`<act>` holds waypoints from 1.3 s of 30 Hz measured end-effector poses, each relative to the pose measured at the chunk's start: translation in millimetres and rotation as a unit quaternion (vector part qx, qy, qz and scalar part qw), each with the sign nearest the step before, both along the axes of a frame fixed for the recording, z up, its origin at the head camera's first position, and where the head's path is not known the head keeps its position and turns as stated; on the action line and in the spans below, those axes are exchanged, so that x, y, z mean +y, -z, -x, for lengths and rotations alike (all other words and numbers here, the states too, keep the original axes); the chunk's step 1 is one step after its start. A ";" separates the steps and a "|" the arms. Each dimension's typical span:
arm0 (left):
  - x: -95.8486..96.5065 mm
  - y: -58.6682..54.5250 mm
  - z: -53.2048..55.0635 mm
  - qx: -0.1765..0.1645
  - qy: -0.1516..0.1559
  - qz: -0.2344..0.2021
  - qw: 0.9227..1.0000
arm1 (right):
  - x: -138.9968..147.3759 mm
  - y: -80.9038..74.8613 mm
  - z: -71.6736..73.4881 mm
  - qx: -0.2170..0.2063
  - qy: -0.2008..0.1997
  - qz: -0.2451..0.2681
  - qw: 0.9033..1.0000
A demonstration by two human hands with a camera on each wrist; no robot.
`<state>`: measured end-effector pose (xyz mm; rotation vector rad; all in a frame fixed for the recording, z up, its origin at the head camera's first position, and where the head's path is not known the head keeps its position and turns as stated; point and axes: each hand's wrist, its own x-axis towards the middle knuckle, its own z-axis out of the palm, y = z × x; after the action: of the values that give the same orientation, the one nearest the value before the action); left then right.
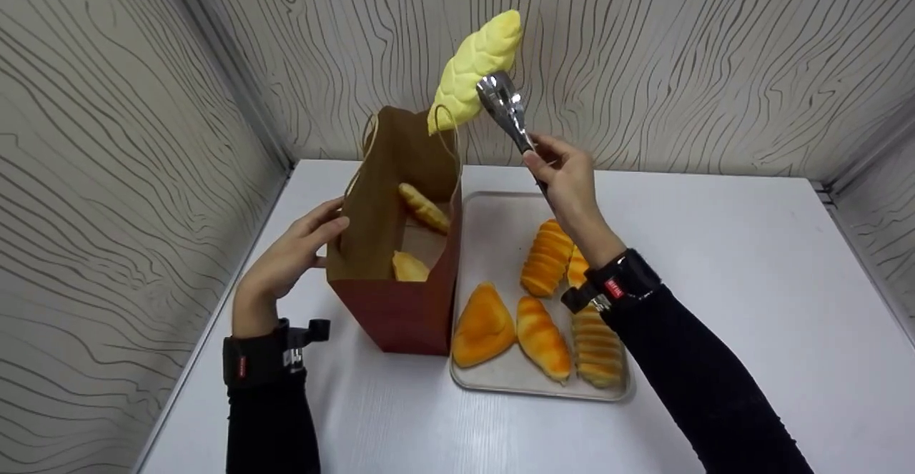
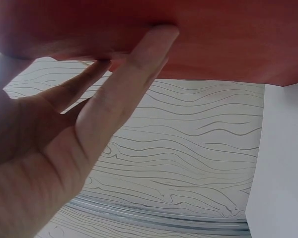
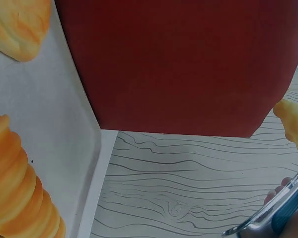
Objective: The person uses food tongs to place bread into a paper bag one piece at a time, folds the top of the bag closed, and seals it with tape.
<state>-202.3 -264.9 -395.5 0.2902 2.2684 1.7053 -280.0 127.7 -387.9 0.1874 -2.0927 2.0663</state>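
Note:
My right hand grips metal tongs by their dark handle. Clamped in the tongs is a pale yellow braided bread, tilted, its lower tip by the handle at the far rim of a red paper bag. The bag stands upright with its mouth spread, and two breads lie inside: a ridged roll and a partly hidden piece. At the bag's left side is my left hand. In the left wrist view, straight fingers touch the red outer wall.
Right of the bag, a shallow tray holds several breads, among them a triangular bun, a striped oval bread and ridged rolls. My right forearm covers part of them. A wood-patterned panel rises behind the white table.

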 end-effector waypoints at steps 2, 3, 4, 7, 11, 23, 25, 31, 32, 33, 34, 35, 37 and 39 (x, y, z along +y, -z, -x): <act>0.2 0.1 -0.1 0.000 0.000 -0.001 1.000 | -1.3 0.7 -0.2 0.005 -0.004 -0.012 1.000; 0.3 0.2 0.0 0.000 0.002 -0.001 1.000 | -1.8 1.3 0.1 0.008 -0.006 -0.018 1.000; 0.5 0.5 0.1 0.000 0.003 -0.002 1.000 | -2.4 1.6 0.2 0.011 -0.006 -0.024 1.000; 0.6 0.4 -0.6 0.000 0.006 -0.004 1.000 | -4.0 2.8 0.4 0.018 -0.008 -0.043 0.999; 0.3 -0.5 -0.6 0.000 0.007 -0.008 1.000 | -5.6 4.2 0.7 0.015 -0.009 -0.051 0.999; 0.4 -0.3 0.4 0.000 0.005 -0.002 1.000 | -11.0 5.0 3.0 0.007 -0.015 -0.082 0.997; 0.6 -0.6 0.5 -0.002 0.003 0.000 1.000 | -11.5 4.6 2.9 0.005 -0.014 -0.086 0.996; 1.6 -0.9 0.0 -0.001 0.003 0.000 1.000 | -13.7 5.3 3.8 0.011 -0.013 -0.116 0.993; 2.0 -1.1 -0.1 -0.001 0.004 -0.002 1.000 | -14.2 5.8 4.6 0.016 -0.013 -0.123 0.992; 2.4 -1.1 -0.1 0.000 0.005 -0.003 1.000 | -14.8 6.1 5.2 0.019 -0.013 -0.129 0.991; 2.7 -0.8 0.2 0.001 0.005 -0.006 1.000 | -15.2 6.4 5.9 0.022 -0.013 -0.135 0.991; 3.1 -0.6 0.4 0.001 0.006 -0.008 1.000 | -15.6 6.7 6.4 0.025 -0.014 -0.139 0.990; 3.7 -0.4 0.6 0.002 0.008 -0.012 1.000 | -15.8 7.6 7.4 0.030 -0.016 -0.149 0.988; 3.6 0.4 1.1 0.001 0.007 -0.011 1.000 | -15.6 8.5 7.6 0.031 -0.019 -0.154 0.987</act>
<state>-203.4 -261.2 -395.8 0.3127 2.2444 1.7243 -287.6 112.0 -396.4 0.3336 -2.3757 1.7194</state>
